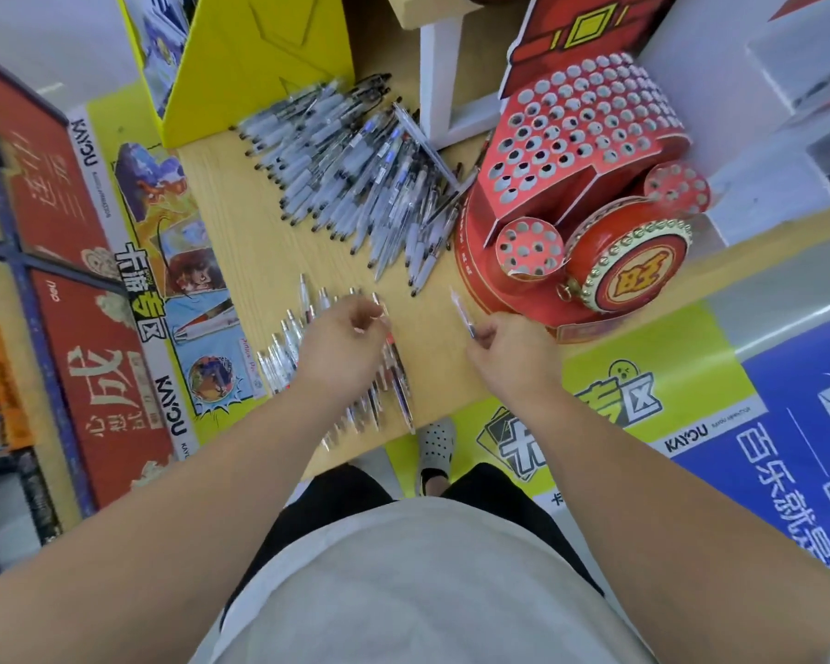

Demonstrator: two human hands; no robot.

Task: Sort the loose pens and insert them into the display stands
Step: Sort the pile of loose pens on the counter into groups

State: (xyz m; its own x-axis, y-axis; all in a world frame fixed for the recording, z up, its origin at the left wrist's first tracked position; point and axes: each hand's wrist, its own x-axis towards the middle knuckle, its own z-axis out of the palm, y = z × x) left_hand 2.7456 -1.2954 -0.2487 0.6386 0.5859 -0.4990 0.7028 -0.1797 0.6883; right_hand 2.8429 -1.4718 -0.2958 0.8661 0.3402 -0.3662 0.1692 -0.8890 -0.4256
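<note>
Progress: red holed cardboard stand (571,131), upper right, stood empty; clear plastic pens (355,170) lay unsorted.
Right hand (504,349): pinched a single pen (461,309).
Left hand (341,340): curled, grip unclear.

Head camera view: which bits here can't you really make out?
All in the head view:
- near pens: the left hand covers most; whether it pinches one is unclear.
- pen in the right hand: motion-blurred, ink colour unreadable.
- far pile: too blurred to count.
- yellow box: its wall hides the contents; top edge cuts it off.
- red display stand: top edge cuts off its sign.
</note>
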